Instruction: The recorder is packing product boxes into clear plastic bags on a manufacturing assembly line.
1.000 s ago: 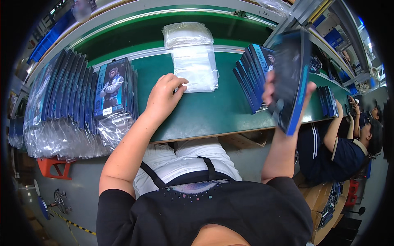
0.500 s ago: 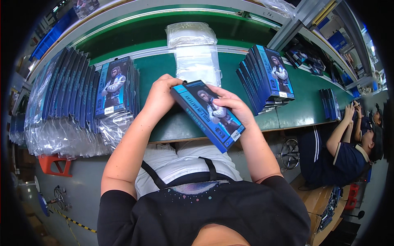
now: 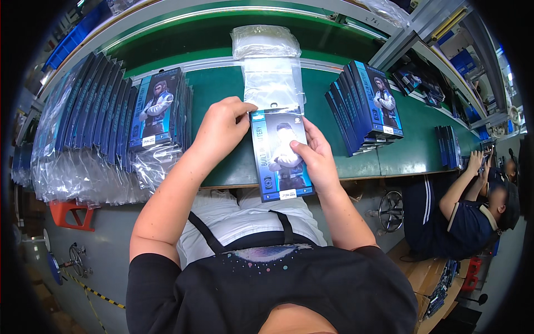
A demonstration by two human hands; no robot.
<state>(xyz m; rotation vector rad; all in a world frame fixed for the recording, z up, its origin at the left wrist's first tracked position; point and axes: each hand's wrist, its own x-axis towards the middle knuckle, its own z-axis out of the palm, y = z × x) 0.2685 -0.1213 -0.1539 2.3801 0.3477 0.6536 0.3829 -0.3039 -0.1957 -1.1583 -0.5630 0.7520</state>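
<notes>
A flat dark blue retail box (image 3: 278, 158) with a printed figure on its front lies face up before me, its far end against a clear plastic bag (image 3: 272, 83). My right hand (image 3: 314, 158) grips the box along its right edge, thumb on the front face. At the box's far left corner my left hand (image 3: 225, 125) is closed, its fingertips pinching where the edge of the bag meets the box. How far the box sits under the bag's edge is hard to see. Several more bags are in a bundle (image 3: 264, 42) farther back.
Bagged boxes (image 3: 83, 111) stand in a long row at the left, loose plastic hanging over the green table's (image 3: 222, 172) front edge. Unbagged boxes (image 3: 361, 106) lean together at the right. A metal frame (image 3: 409, 33) rises behind them. Another person (image 3: 467, 206) works far right.
The box has turned from a tilted slant to lie straight, its front face up and its far end at the bag. My right hand has moved left with it.
</notes>
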